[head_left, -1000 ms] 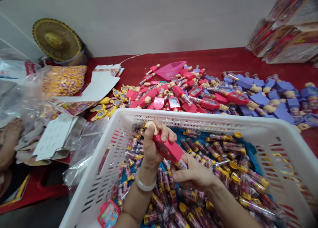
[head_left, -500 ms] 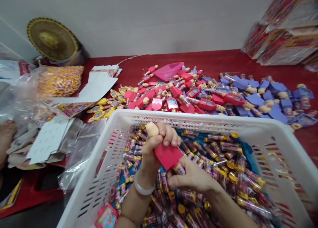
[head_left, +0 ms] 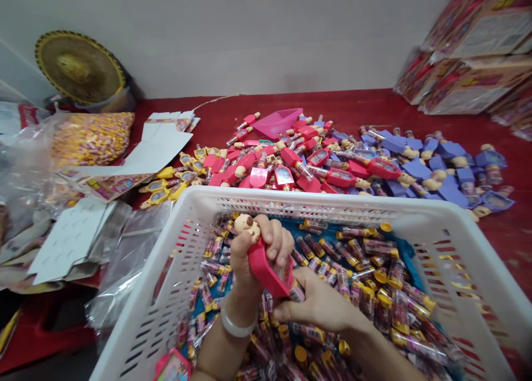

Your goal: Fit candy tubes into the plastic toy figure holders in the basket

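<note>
- Tabletop (head_left: 353, 99), red: carries heaped pink toys (head_left: 343, 177), with purple toys (head_left: 417, 169) at right and yellow toys (head_left: 158, 196) at left.
- White basket (head_left: 332, 199), perforated: stands before the heap; contains capped tubes (head_left: 401, 312) over blue material.
- Left hand (head_left: 266, 240): grip clamped around the held toy.
- Right hand (head_left: 318, 300): grip closed, apparently on the tube end (head_left: 296, 292), partly hidden by fingers.
- Held toy (head_left: 266, 270), pink: above the basket, between both hands, tilted, its pale bear head (head_left: 246, 226) uppermost.
</note>
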Demonstrator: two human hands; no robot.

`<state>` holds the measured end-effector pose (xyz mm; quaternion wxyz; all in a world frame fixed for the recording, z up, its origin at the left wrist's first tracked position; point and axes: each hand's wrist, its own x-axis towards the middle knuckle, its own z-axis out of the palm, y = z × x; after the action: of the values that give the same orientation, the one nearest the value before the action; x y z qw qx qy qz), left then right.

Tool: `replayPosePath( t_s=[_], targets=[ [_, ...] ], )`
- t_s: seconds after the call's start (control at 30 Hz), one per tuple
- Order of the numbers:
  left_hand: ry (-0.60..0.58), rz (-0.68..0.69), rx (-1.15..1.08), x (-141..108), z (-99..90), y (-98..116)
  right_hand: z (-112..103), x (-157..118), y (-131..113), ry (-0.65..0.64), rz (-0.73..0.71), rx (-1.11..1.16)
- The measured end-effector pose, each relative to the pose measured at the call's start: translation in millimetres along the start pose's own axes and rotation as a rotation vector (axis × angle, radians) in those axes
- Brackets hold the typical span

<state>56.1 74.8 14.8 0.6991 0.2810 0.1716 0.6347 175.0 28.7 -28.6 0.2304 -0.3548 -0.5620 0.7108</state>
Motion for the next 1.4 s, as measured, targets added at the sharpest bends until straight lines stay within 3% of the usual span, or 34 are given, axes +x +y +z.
replayPosePath(
  t_s=[0.13,0.17,0.2,0.27,0.37,0.4,0.43,0.47,0.5,0.57,0.63,0.7,0.77,0.9,0.93,0.97,1.03,1.13,1.2,1.27,1.4],
  targets=[
    [0.121,0.048,0.151,4,-3.8,-3,-5,1,7,0.659,-0.108,-0.608],
    [0.119,0.035,0.144,4,-4.6,-4,-5,0,7,0.725,-0.125,-0.677],
    [0.101,0.018,0.113,4,-5.4,-3,-5,0,6,0.713,-0.130,-0.672],
    [0.018,-0.028,0.009,3,-6.4,-1,-3,-2,4,0.465,-0.085,-0.453],
    [-0.248,-0.060,-0.119,-1,-7.4,7,-1,-5,0,-0.116,0.060,0.072],
    [-0.313,-0.051,-0.125,-2,-7.7,8,-1,-5,-1,-0.248,0.090,0.181],
    [-0.330,-0.030,-0.100,-2,-8.0,9,-1,-4,0,-0.300,0.097,0.217],
    [-0.293,-0.003,-0.043,-3,-8.3,9,-2,-4,0,-0.251,0.079,0.171],
    [-0.209,0.021,0.033,-3,-8.6,7,-2,-3,2,-0.107,0.048,0.052],
    [-0.010,0.047,0.172,-1,-8.9,2,-3,-1,6,0.314,-0.031,-0.312],
    [0.068,0.059,0.200,1,-9.1,-2,-2,2,12,0.641,-0.106,-0.634],
    [0.010,0.054,0.125,2,-9.3,-3,1,4,16,0.703,-0.159,-0.729],
    [-0.126,0.007,0.037,1,-10.1,0,4,5,17,0.551,-0.163,-0.575],
    [-0.390,-0.120,-0.167,-1,-12.0,12,7,1,8,-0.099,0.009,0.057],
    [-0.415,-0.136,-0.189,-1,-12.3,14,5,0,6,-0.193,0.039,0.141],
    [-0.404,-0.148,-0.172,-1,-12.3,15,4,0,5,-0.196,0.049,0.157],
    [-0.280,-0.140,-0.015,-1,-11.5,13,-1,-1,5,0.025,0.027,-0.014],
    [-0.016,-0.010,0.295,1,-8.9,4,-7,0,9,0.572,-0.074,-0.470],
    [0.044,0.043,0.347,1,-7.9,-1,-7,0,11,0.703,-0.127,-0.602],
    [0.012,0.035,0.268,-1,-8.9,-4,-4,1,11,0.562,-0.114,-0.464],
    [-0.247,-0.065,0.029,-6,-15.0,2,6,0,6,-0.050,0.037,0.095]
  ],
)
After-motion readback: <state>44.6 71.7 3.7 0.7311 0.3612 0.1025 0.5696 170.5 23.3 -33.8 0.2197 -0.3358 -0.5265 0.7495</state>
